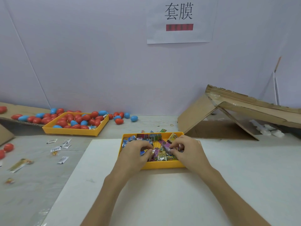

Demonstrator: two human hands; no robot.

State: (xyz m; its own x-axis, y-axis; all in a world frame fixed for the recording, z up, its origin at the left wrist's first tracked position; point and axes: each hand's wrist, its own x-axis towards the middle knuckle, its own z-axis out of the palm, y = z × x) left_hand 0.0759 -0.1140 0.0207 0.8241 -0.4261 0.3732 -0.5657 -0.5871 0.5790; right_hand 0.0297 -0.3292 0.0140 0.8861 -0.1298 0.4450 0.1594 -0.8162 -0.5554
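A yellow tray (pixel 162 165) sits in front of me on a white board, filled with several small colourful packets (pixel 160 156). Both hands are inside it. My left hand (pixel 136 151) has its fingers curled and pinches a small foil packet (pixel 152 151) at its fingertips. My right hand (pixel 187 148) curls over the right side of the tray and pinches a purple packet (pixel 167 148). A second yellow tray (pixel 71 130) at the back left holds several red and blue plastic eggs (pixel 76 119).
More eggs lie loose behind that tray, on cardboard at the far left (pixel 24 118) and at the left edge (pixel 8 147). Small paper slips (pixel 62 145) and wrappers are scattered on the left. A collapsed cardboard box (pixel 228 118) lies at right. A paper sign (pixel 179 20) hangs on the wall.
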